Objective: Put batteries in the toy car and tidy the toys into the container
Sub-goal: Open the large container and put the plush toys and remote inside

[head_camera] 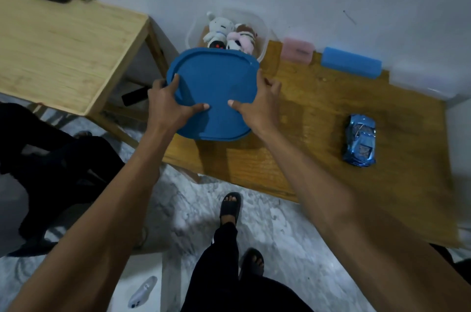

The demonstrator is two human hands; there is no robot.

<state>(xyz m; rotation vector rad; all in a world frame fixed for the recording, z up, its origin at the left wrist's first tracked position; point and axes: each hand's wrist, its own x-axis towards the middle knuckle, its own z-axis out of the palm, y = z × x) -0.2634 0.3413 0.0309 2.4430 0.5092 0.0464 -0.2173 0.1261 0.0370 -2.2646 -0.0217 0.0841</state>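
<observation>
both hands [168, 103] [257, 105] grip blue lid [216, 82], over container [262, 39]

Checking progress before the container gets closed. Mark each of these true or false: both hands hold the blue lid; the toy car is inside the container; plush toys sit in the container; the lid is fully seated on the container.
1. Both hands hold the blue lid. True: left hand and right hand grip its sides.
2. The toy car is inside the container. False: it lies on the wooden table, to the right.
3. Plush toys sit in the container. True.
4. The lid is fully seated. False: the container's far part is uncovered.
</observation>
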